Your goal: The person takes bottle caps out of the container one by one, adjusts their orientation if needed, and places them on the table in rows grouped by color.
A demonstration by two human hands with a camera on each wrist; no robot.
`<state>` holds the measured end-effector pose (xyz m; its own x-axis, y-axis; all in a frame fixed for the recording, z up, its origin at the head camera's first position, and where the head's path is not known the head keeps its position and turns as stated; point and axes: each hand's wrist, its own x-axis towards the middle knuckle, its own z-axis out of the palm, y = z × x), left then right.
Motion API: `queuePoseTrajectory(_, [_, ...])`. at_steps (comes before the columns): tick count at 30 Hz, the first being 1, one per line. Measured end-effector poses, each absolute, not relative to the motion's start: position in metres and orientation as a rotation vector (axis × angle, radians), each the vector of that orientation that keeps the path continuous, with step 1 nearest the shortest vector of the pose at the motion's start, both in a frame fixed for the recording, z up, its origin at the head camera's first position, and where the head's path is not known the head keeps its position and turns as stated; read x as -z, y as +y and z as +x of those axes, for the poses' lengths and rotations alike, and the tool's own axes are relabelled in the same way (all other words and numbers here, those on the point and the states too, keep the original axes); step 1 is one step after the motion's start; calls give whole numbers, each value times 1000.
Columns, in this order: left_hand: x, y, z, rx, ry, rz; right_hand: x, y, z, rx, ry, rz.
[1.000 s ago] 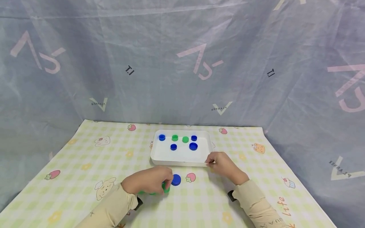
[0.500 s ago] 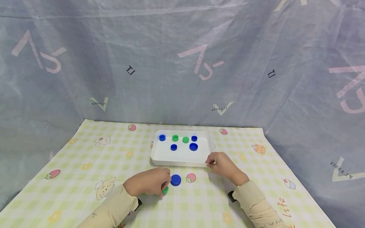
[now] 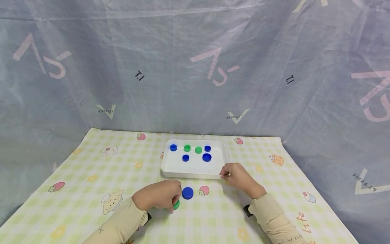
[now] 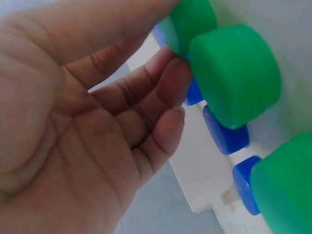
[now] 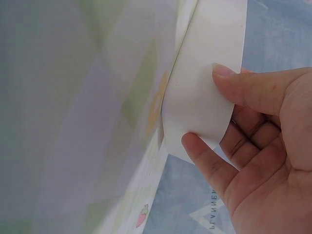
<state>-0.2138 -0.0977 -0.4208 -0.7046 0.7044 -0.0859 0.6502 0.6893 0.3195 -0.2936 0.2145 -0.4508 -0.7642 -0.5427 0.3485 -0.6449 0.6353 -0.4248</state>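
My left hand (image 3: 159, 195) is low over the cloth in front of the tray, its thumb and fingertips pinching a green bottle cap (image 4: 192, 27), partly hidden by the hand. Another green bottle cap (image 4: 236, 75) stands right beside the fingers in the left wrist view, with a third green cap (image 4: 287, 187) farther along. Just past the left fingertips lies a large blue bottle cap (image 3: 187, 193). My right hand (image 3: 239, 177) pinches the near right corner of the white tray (image 5: 202, 87), thumb at the rim and a finger against the outer wall.
Inside the tray are several caps, among them a large blue cap (image 3: 207, 157), a small blue cap (image 3: 185, 158) and a green cap (image 3: 187, 148). A checked cloth (image 3: 207, 220) with cartoon prints covers the table. A grey-blue curtain (image 3: 170, 67) hangs behind it.
My left hand has shifted slightly left, away from the large blue cap, and now covers more of the green caps. The right hand keeps its place at the tray corner.
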Motion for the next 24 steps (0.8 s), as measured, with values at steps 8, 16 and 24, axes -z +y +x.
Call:
queuePoseTrajectory(8, [411,-102,-217,-524,2658,974,450,216,-294,-809,-2673,974])
queuePoseTrajectory(16, [359,-113,-247,-581,2906,1055,451,219,-292,-799,-2676,951])
queuePoseTrajectory(24, [323,-101,-302,-551,3113,949,453,217,-295,-811,-2647,1002])
